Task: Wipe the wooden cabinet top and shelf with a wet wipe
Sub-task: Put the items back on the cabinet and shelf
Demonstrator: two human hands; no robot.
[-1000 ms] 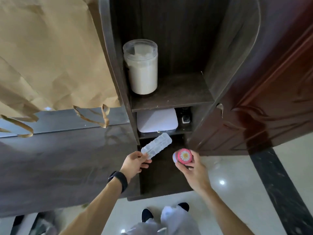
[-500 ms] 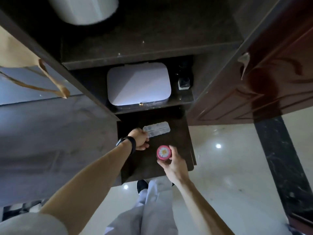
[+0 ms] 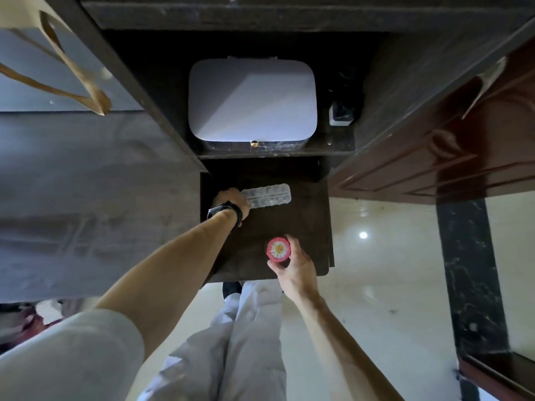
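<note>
I look straight down a dark wooden cabinet. Its lowest shelf [image 3: 307,224] juts out over the floor. My left hand [image 3: 231,199], with a black wristband, holds one end of a clear plastic compartment box [image 3: 267,195] low over the back of that shelf; whether the box touches the wood I cannot tell. My right hand [image 3: 292,267] grips a small round container with a pink daisy-printed lid [image 3: 278,249] above the shelf's front. No wet wipe is in sight.
On the shelf above stands a white lidded box [image 3: 252,99] with a small black-and-white object [image 3: 341,114] to its right. A reddish-brown door [image 3: 451,140] is on the right, a grey-brown panel [image 3: 86,198] and brown paper bag handles [image 3: 78,70] on the left. Glossy floor lies below.
My view has dropped lower and closer to the bottom shelf; the jar on the upper shelf has left the frame. Both hands have gone down to the lowest shelf, keeping their objects.
</note>
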